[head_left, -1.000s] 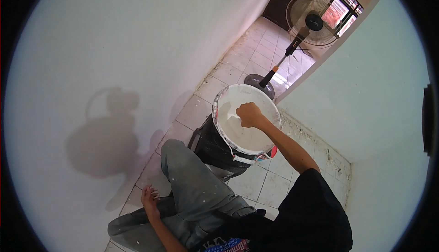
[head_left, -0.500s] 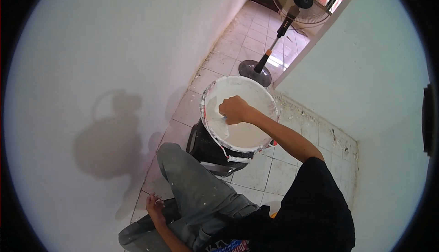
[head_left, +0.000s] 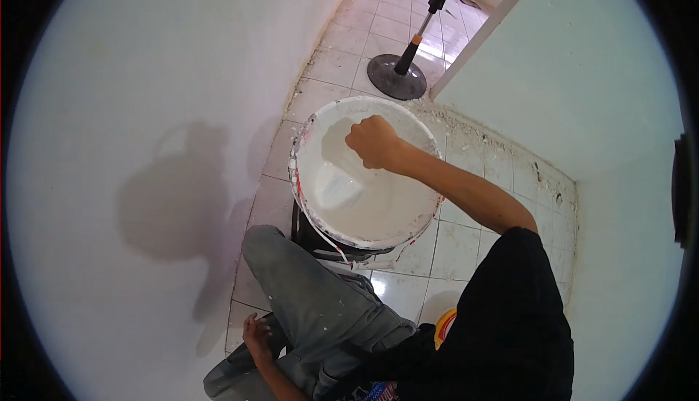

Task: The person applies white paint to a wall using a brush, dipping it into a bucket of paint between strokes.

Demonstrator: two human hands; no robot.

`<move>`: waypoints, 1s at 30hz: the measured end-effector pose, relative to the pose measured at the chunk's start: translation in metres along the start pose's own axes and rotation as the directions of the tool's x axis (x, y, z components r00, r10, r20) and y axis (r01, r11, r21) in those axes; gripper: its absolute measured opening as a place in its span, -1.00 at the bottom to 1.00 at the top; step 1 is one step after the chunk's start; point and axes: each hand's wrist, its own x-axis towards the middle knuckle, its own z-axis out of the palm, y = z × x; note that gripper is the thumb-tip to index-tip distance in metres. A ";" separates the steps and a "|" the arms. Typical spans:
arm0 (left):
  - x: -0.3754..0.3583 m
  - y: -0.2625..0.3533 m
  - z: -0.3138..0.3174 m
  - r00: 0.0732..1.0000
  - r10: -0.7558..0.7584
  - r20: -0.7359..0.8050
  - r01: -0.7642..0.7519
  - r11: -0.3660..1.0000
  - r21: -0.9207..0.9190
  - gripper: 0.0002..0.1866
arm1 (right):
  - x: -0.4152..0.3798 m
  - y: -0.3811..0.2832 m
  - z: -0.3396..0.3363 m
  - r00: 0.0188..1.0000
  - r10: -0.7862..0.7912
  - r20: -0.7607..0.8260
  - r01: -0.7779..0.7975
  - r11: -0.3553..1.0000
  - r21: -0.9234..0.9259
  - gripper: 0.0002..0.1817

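Note:
A large white bucket with a smeared rim stands on a black object and holds pale, wet material. Over its opening is my right hand, closed in a fist; what it grips is hidden beneath the fingers. A pale flat shape, partly coated, shows in the bucket below the fist. My left hand rests by my bent leg at the lower left, fingers loosely curled and apart, holding nothing.
A standing fan is on the tiled floor beyond the bucket. Pale walls rise at left and right. A yellow and red container sits partly hidden beside my dark sleeve.
The view has shifted, bringing the bucket and fan higher in the picture. My right fist has moved up relative to the bucket, and more of the pale shape below it shows.

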 end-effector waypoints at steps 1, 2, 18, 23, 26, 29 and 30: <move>0.001 -0.001 0.000 1.000 -0.005 0.004 0.005 1.000 0.003 -0.55 | 0.002 0.004 0.004 0.999 -0.003 -0.032 0.002 1.000 -0.013 -0.84; 0.002 -0.001 -0.001 1.000 -0.011 0.008 0.011 1.000 0.004 -0.55 | 0.002 0.009 0.008 0.998 -0.006 -0.064 0.004 1.000 -0.027 -0.84; 0.003 -0.001 0.001 0.998 -0.054 0.014 0.054 0.998 0.013 -0.54 | 0.000 -0.025 -0.006 0.974 -0.125 -0.187 0.155 0.976 0.155 -0.94; -0.001 0.000 0.001 0.998 -0.063 0.006 0.063 0.998 0.005 -0.55 | -0.001 -0.030 -0.008 0.987 -0.146 -0.069 0.158 0.957 0.241 -0.83; 0.002 -0.001 0.000 0.997 -0.068 0.025 0.069 0.997 -0.024 -0.58 | -0.003 -0.024 0.001 0.992 -0.104 -0.076 0.119 0.969 0.215 -0.80; 0.001 0.001 0.002 0.996 -0.084 0.010 0.084 0.996 0.005 -0.58 | -0.005 -0.008 0.009 0.995 -0.043 -0.085 0.059 0.978 0.202 -0.80; 0.002 0.001 0.002 0.996 -0.085 0.013 0.084 0.996 0.007 -0.58 | -0.005 -0.002 0.010 0.997 -0.022 -0.078 0.037 0.980 0.196 -0.81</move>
